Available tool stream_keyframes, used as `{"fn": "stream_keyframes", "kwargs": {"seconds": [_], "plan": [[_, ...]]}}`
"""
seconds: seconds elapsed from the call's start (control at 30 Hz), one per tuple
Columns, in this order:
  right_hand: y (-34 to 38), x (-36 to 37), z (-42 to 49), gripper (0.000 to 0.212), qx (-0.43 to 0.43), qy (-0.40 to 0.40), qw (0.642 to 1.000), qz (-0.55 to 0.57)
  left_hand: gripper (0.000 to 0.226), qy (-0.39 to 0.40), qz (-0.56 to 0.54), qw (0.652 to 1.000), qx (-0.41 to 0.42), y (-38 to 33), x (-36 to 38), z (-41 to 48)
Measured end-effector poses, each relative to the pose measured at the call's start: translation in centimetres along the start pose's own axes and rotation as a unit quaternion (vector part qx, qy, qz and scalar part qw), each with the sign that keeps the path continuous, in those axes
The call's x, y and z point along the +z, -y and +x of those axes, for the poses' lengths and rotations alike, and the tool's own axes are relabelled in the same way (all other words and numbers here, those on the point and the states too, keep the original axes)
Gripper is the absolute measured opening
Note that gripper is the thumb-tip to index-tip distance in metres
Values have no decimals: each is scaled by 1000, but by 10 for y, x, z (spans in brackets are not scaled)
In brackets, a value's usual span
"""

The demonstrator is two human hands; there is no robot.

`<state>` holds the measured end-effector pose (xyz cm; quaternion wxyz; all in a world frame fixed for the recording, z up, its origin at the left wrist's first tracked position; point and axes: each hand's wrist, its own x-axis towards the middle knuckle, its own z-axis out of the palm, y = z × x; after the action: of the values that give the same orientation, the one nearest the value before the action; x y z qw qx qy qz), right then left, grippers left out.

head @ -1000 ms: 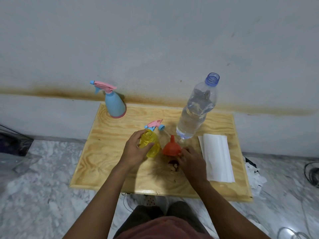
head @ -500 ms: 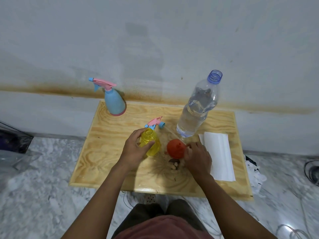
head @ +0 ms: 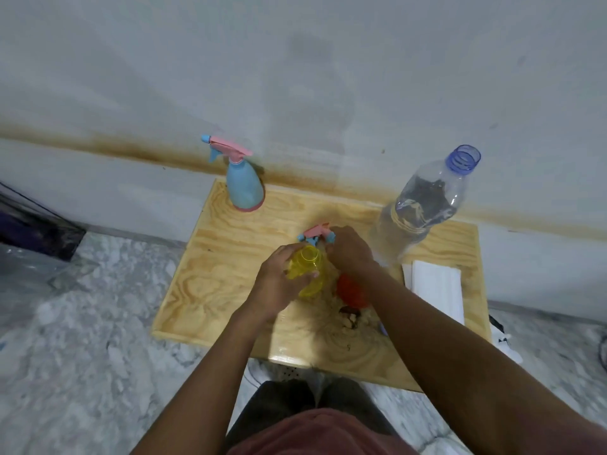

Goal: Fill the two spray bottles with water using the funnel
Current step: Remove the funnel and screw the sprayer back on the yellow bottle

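Observation:
My left hand (head: 279,284) grips the yellow spray bottle (head: 307,274), which stands open-mouthed at the middle of the wooden board (head: 226,257). Its detached pink spray head (head: 313,232) lies just behind it, and the fingers of my right hand (head: 349,252) curl onto that head. The orange funnel (head: 349,290) lies on the board to the right of the yellow bottle, partly hidden under my right forearm. An uncapped clear water bottle (head: 423,205) stands at the back right. The blue spray bottle (head: 244,188), with its pink head on, stands at the back left corner.
A folded white paper towel (head: 437,287) lies along the board's right side. A grey wall rises directly behind the board. Marble floor surrounds it, with a dark object (head: 36,231) at the far left.
My right hand left the orange funnel and moved up and left to the pink spray head. The funnel now lies on the board. My left hand stayed on the yellow bottle.

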<state>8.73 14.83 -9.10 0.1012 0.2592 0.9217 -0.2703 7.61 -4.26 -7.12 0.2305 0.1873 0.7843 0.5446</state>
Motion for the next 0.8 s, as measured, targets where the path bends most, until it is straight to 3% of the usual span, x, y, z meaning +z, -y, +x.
{"fn": "stream_keyframes", "kwargs": {"seconds": [0.1, 0.27, 0.43, 0.57, 0.7, 0.8], "plan": [[-29, 34, 41, 62, 0, 37, 999, -35, 52, -3, 31, 1000, 3, -1, 0, -1], [-8, 18, 25, 29, 19, 5, 1000, 15, 51, 8, 44, 999, -7, -2, -1, -1], [-4, 9, 18, 30, 45, -34, 996, 65, 50, 5, 30, 1000, 4, -1, -1, -4], [3, -16, -3, 35, -9, -111, 989, 100, 51, 1, 16, 1000, 10, 0, 0, -7], [21, -53, -33, 37, -57, -183, 964, 187, 52, -10, 35, 999, 17, 3, 3, -9], [33, -81, -57, 34, -66, -189, 931, 306, 69, -25, 59, 998, 13, 10, 7, -11]]}}
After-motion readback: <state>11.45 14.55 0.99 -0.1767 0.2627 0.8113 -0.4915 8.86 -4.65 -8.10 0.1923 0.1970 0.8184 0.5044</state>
